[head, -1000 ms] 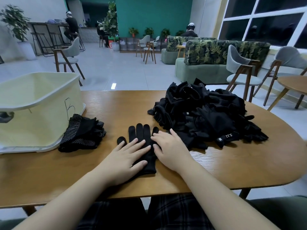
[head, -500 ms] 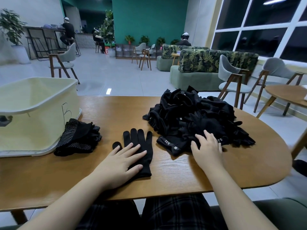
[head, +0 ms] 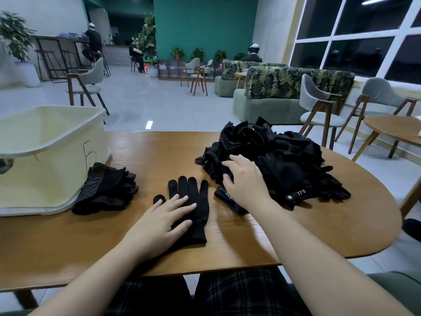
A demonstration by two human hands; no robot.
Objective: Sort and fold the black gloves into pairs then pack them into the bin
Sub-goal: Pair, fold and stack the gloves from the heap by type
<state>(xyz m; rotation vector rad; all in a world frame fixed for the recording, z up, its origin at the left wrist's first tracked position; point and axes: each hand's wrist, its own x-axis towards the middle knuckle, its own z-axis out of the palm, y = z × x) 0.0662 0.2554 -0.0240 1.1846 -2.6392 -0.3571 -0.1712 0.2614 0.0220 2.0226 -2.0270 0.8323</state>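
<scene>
**Café-style lounge**

Looked like a café or shared lounge: wooden tables (head: 159,151), grey chairs (head: 319,103), leaf-print sofas (head: 284,83), potted plants (head: 148,39), a teal wall (head: 205,26), a counter (head: 57,39) with stools (head: 45,58), and big dark windows (head: 360,51).

A plain black glove (head: 196,208) lies on a brown wood-grain table (head: 159,153), beside black gloves speckled with white dots (head: 102,192) and a black pile (head: 278,165) whose cuffs carry white "5.11" lettering. The bin (head: 45,156) is pale cream. Behind, a teal wall (head: 205,26) and leaf-print green sofa (head: 291,83).
</scene>
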